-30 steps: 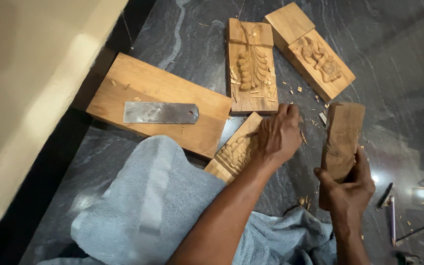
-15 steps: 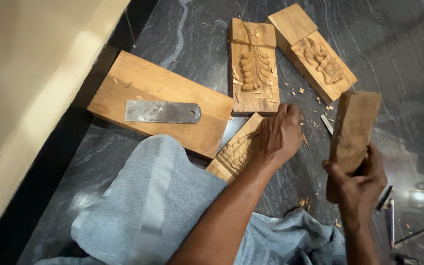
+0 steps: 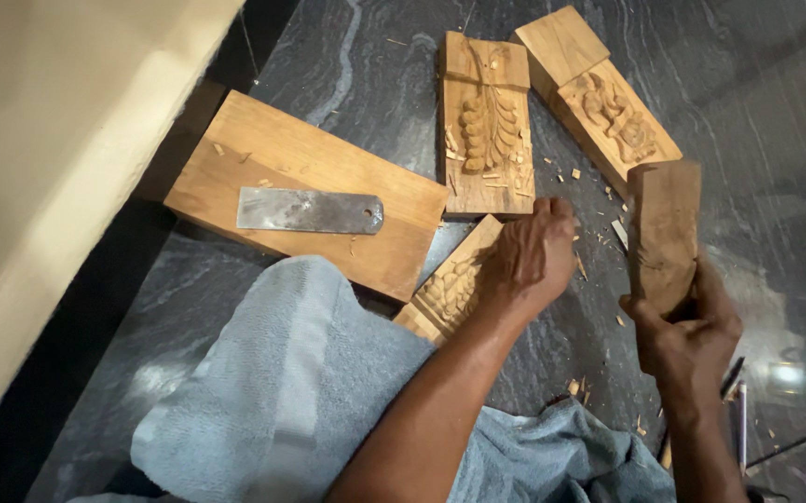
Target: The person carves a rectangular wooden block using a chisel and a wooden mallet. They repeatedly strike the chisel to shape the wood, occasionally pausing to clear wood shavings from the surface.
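Observation:
My left hand (image 3: 526, 261) lies curled over the far end of a small carved wood block (image 3: 450, 284) that rests against my knee on the dark stone floor. Whether a tool is in that hand is hidden. My right hand (image 3: 687, 331) grips a plain, worn wooden block (image 3: 664, 228) by its lower end and holds it upright, just right of my left hand. A small metal piece (image 3: 619, 233) lies between the two hands.
Two carved wooden panels (image 3: 487, 121) (image 3: 608, 107) lie beyond my hands. A plain board (image 3: 282, 158) with a flat metal blade (image 3: 308, 210) on it lies to the left. Grey cloth (image 3: 282, 401) covers my legs. Thin metal tools (image 3: 738, 410) and wood chips lie at right.
My right hand has lifted the plain wooden block slightly and turned it from a rightward tilt to nearly upright. My left hand has stayed on the small carved block.

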